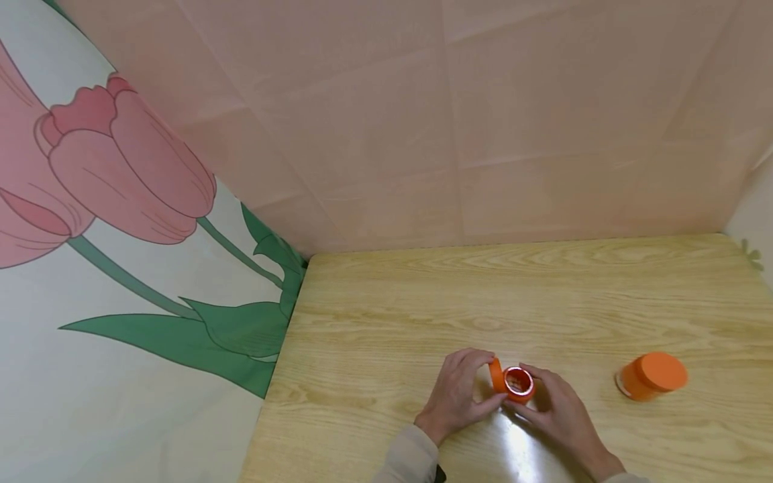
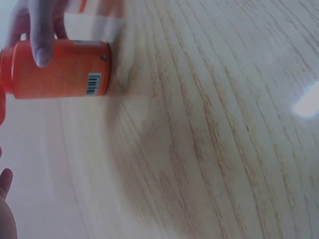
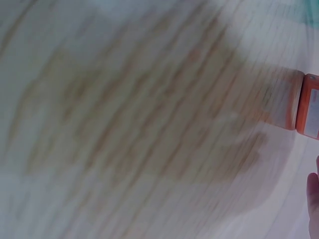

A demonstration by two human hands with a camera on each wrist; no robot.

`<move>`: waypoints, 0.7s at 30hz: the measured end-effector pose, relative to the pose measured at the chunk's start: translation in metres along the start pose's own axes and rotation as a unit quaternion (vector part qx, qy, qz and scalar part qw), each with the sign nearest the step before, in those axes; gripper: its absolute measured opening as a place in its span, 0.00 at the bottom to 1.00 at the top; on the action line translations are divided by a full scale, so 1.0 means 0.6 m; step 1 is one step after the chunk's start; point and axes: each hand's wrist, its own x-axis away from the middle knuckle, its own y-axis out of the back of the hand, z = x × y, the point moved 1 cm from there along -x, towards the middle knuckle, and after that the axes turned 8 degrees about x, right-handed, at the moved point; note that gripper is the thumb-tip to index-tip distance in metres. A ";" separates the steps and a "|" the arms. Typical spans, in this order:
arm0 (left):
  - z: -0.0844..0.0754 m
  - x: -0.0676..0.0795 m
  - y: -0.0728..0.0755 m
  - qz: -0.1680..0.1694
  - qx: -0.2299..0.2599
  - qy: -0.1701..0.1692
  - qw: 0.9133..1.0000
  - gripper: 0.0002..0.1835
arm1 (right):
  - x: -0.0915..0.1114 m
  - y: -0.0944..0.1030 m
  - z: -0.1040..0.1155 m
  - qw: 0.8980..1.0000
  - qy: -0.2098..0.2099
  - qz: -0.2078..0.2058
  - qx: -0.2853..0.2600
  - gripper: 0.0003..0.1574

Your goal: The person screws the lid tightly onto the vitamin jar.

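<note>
An orange bottle (image 1: pixel 526 398) with a shiny silver rim round its uncovered mouth stands on the table. My right hand (image 1: pixel 561 406) grips its side between thumb and fingers. My left hand (image 1: pixel 464 389) pinches an orange lid (image 1: pixel 496 376), tilted on edge just left of the mouth. In the left wrist view the bottle (image 2: pixel 65 69) shows a barcode label, with right-hand fingers (image 2: pixel 42 30) lying along it. The lid (image 2: pixel 1 107) barely enters at the left edge there. In the right wrist view, only part of the bottle (image 3: pixel 309 107) and some fingertips (image 3: pixel 313 194) show.
Another orange-lidded container (image 1: pixel 652 377) stands on the wood-grain table (image 1: pixel 374 322), right of my hands. A plain pinkish cloth (image 1: pixel 453 121) hangs behind the table. A curtain with printed tulips (image 1: pixel 151 376) hangs along the left side.
</note>
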 end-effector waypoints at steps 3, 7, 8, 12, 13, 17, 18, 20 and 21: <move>-0.001 -0.003 -0.001 -0.003 -0.001 -0.006 1.000 0.35 | 0.000 0.000 0.002 1.000 -0.001 0.000 -0.004 0.49; -0.003 -0.008 0.000 0.000 -0.006 -0.012 1.000 0.33 | 0.000 0.001 0.005 1.000 -0.016 0.014 -0.004 0.48; -0.004 -0.009 0.000 0.001 -0.008 -0.013 1.000 0.32 | 0.000 0.002 0.006 1.000 -0.020 0.019 -0.004 0.48; -0.006 -0.013 0.000 0.007 -0.009 -0.018 1.000 0.31 | 0.002 0.001 0.008 0.999 -0.029 0.033 -0.001 0.47; -0.007 -0.013 0.000 0.007 -0.010 -0.020 1.000 0.31 | 0.002 0.000 0.008 0.999 -0.028 0.033 0.000 0.47; -0.008 -0.015 -0.001 0.006 -0.008 -0.025 1.000 0.31 | 0.001 -0.002 0.007 1.000 -0.006 0.016 0.001 0.49; -0.008 -0.015 -0.001 0.006 -0.008 -0.025 1.000 0.31 | 0.000 -0.002 0.007 1.000 0.000 0.010 0.002 0.49; -0.009 -0.015 -0.002 0.009 -0.008 -0.024 1.000 0.31 | -0.001 -0.003 0.006 1.000 0.012 -0.001 0.003 0.49; -0.009 -0.015 -0.002 0.010 -0.009 -0.025 1.000 0.31 | -0.002 -0.003 0.006 1.000 0.017 -0.006 0.003 0.49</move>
